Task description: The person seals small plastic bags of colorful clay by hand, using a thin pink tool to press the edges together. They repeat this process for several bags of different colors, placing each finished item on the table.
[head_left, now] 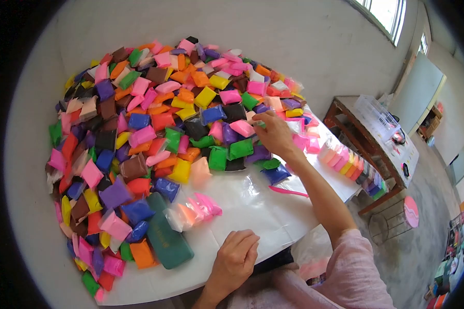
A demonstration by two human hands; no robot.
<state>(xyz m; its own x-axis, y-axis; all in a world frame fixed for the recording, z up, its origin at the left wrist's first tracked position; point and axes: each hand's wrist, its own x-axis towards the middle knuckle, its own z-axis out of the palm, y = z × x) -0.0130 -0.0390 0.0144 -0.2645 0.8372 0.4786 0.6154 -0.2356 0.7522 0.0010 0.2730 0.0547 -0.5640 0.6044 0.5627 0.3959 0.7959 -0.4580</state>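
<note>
A large heap of small packets in many colours [139, 121] covers the back and left of a white-covered table [242, 201]. My right hand [275, 135] reaches over the heap's right side, fingers bent down beside a pink packet [242, 128]; what its fingertips hold, if anything, is hidden. Near the table's front edge my left hand [235, 261] is closed, with its fingers curled in and no object showing. Between the heap and my left hand lies a clear bag with pink and orange packets [193, 211]. A dark green case [169, 232] rests left of it.
A row of coloured packets in clear wrap [350, 166] lies at the table's right end, and a pink strip [288, 191] nearer the middle. Beyond stand a wooden side table [397, 154] with a clear plastic basket [375, 117], and a wire stand with a pink top [411, 211].
</note>
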